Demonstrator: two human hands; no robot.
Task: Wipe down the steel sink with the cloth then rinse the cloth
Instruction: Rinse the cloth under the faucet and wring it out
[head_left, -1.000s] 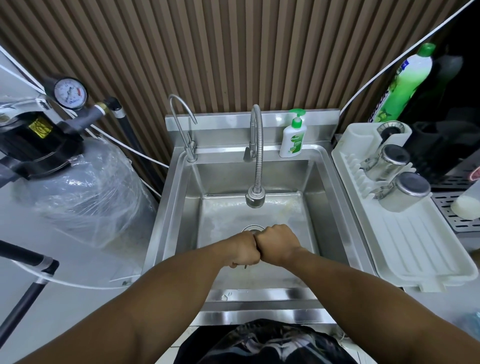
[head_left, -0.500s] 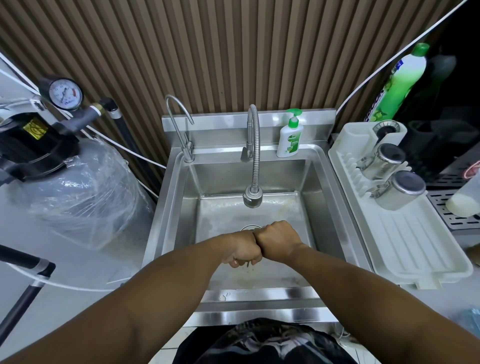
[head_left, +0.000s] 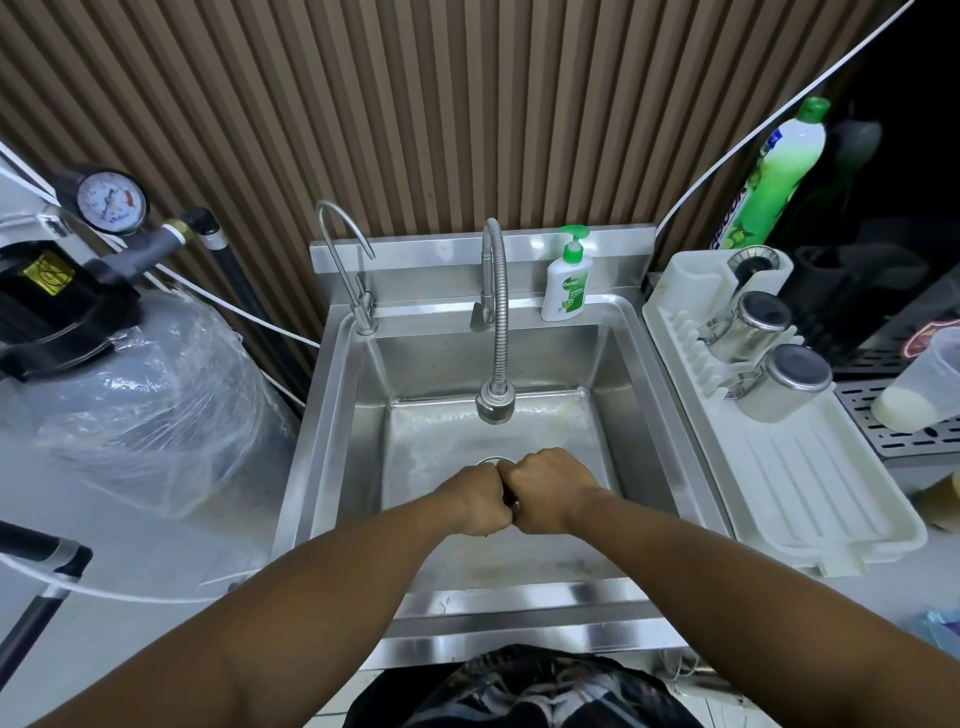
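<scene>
Over the basin of the steel sink (head_left: 345, 415), my left hand (head_left: 478, 501) and my right hand (head_left: 545, 491) are both clenched into fists, knuckles pressed together. They sit just in front of the drain (head_left: 493, 461). Only a dark sliver of the cloth (head_left: 511, 501) shows between the two fists; the rest is hidden inside them. The flexible faucet head (head_left: 495, 402) hangs a little beyond the hands, and I see no water running from it.
A thin tap (head_left: 345, 260) and a soap pump bottle (head_left: 566, 280) stand on the back ledge. To the right lies a white drying rack (head_left: 810, 493) with two steel cups (head_left: 789, 382). A plastic-wrapped tank (head_left: 145, 395) with a pressure gauge (head_left: 110, 201) stands at left.
Both fists stay pressed together over the drain and have barely moved. The view has shifted slightly.
</scene>
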